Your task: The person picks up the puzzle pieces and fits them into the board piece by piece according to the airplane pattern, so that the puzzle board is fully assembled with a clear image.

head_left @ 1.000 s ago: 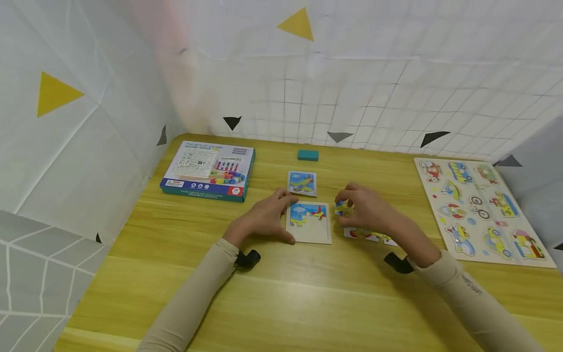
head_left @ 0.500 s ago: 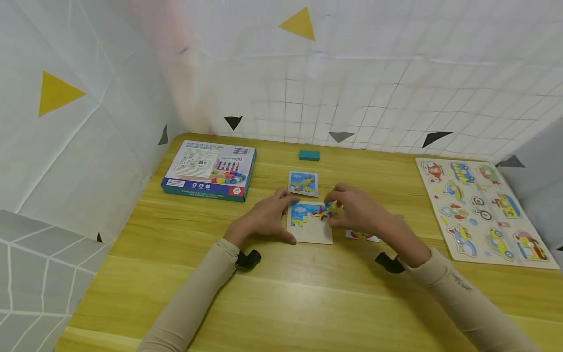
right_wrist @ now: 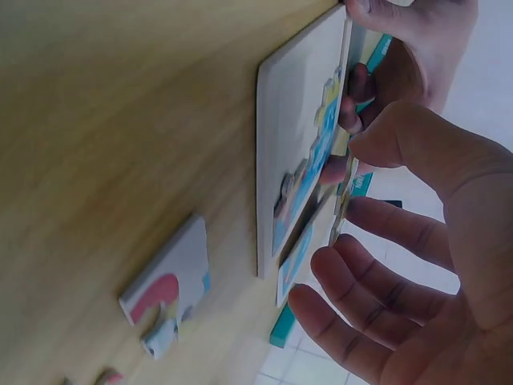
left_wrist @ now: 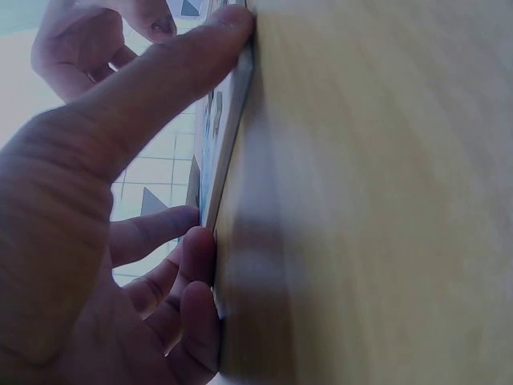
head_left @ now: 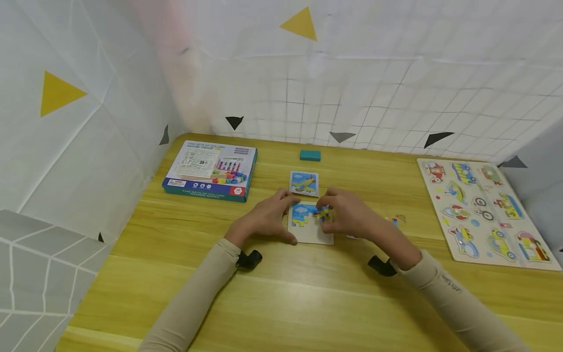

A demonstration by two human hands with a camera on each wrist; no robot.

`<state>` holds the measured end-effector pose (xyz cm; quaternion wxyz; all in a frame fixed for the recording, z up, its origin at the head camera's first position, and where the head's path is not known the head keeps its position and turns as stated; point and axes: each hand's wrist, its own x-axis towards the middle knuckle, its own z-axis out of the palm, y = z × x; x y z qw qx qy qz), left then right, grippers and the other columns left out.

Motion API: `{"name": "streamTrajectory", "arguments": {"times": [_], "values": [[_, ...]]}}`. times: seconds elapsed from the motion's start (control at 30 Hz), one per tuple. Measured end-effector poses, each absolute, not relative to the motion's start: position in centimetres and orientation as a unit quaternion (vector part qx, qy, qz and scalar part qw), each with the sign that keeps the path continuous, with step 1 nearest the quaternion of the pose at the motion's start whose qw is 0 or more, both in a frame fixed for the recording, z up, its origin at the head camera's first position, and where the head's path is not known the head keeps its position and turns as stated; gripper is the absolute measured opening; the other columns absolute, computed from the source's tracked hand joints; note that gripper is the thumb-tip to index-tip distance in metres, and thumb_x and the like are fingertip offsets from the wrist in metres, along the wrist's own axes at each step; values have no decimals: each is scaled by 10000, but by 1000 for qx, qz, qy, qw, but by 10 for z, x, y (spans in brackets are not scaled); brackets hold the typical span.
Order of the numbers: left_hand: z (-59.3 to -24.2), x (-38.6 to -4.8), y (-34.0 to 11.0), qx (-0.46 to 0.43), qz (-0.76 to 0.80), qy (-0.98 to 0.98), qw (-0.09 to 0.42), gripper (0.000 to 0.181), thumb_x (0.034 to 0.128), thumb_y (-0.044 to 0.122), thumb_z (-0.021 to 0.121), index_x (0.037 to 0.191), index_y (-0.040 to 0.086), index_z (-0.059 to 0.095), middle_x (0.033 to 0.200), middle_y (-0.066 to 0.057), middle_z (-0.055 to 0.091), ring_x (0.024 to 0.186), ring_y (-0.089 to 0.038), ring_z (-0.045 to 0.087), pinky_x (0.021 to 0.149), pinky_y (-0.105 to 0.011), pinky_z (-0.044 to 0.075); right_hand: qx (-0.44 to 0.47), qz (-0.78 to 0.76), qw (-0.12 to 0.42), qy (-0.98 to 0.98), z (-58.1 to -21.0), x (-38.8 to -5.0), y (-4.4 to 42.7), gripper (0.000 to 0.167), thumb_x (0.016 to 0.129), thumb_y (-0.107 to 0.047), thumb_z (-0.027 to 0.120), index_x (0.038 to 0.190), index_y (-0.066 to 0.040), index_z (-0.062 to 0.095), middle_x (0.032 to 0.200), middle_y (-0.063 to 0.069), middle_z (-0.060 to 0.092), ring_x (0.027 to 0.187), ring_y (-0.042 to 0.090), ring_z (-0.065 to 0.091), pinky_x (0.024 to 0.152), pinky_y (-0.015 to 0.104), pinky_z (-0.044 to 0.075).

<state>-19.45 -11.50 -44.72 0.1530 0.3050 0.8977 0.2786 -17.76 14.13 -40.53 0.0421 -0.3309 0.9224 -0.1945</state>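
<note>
My left hand [head_left: 266,217] holds the left side of a small square jigsaw board [head_left: 313,236], thumb at the near corner and fingers at the far corner. The same thumb [left_wrist: 160,92] lies against the board's edge in the left wrist view. Over the board's right part, my right hand [head_left: 352,213] pinches a puzzle piece [right_wrist: 343,200] between thumb and fingers; it is seen edge-on and tilted in the right wrist view. Joined blue and yellow pieces [head_left: 300,214] cover the board's upper left; the right hand partly hides the upper right.
A card with an airplane picture [head_left: 304,183] lies just behind the board. Loose pieces [right_wrist: 172,277] lie right of it, mostly under the right arm. Farther out are a bead-toy box [head_left: 206,171], a teal block [head_left: 310,155] and a wooden vehicle puzzle [head_left: 477,234].
My right hand has moved left with the puzzle piece, from beside the board to over its upper right part. The left hand has stayed at the board's left side.
</note>
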Motion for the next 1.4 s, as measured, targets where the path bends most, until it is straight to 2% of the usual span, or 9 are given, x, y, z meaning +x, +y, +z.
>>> {"name": "streamTrajectory", "arguments": {"times": [0.37, 0.6, 0.83, 1.07, 1.4], "values": [[-448, -195, -116, 305, 277, 898, 152, 1056, 630, 562, 904, 1506, 230, 417, 1363, 57, 368, 986, -134, 488, 824, -318, 458, -364, -206, 38, 907, -415, -178, 133, 382, 725, -212, 833, 1056, -58, 722, 992, 66, 598, 766, 152, 527, 681, 319, 474], [-448, -195, -116, 306, 276, 898, 154, 1057, 633, 577, 897, 1506, 225, 416, 1338, 57, 374, 980, -133, 483, 812, -315, 457, -371, -212, 46, 903, -417, -177, 127, 355, 736, -182, 819, 1052, -56, 718, 997, 59, 594, 795, 182, 582, 697, 323, 496], [-448, -194, -116, 310, 277, 896, 154, 1050, 644, 573, 891, 1506, 204, 419, 1335, 48, 379, 977, -133, 486, 804, -319, 459, -367, -192, 50, 909, -419, -176, 119, 360, 723, -212, 835, 1039, -73, 731, 937, 33, 575, 730, 138, 498, 653, 306, 453], [-451, -193, -115, 312, 281, 894, 156, 1044, 645, 571, 893, 1499, 197, 426, 1333, 48, 374, 981, -142, 484, 807, -322, 462, -362, -173, 62, 914, -423, -176, 115, 350, 750, -224, 818, 1051, -72, 724, 920, 37, 552, 717, 148, 474, 648, 304, 430], [-448, -194, -115, 308, 277, 897, 153, 1054, 644, 557, 899, 1507, 190, 418, 1367, 41, 373, 999, -146, 492, 845, -334, 465, -348, -153, 69, 922, -419, -175, 109, 346, 788, -233, 834, 1061, -44, 736, 951, 60, 579, 763, 166, 509, 702, 331, 464]]}}
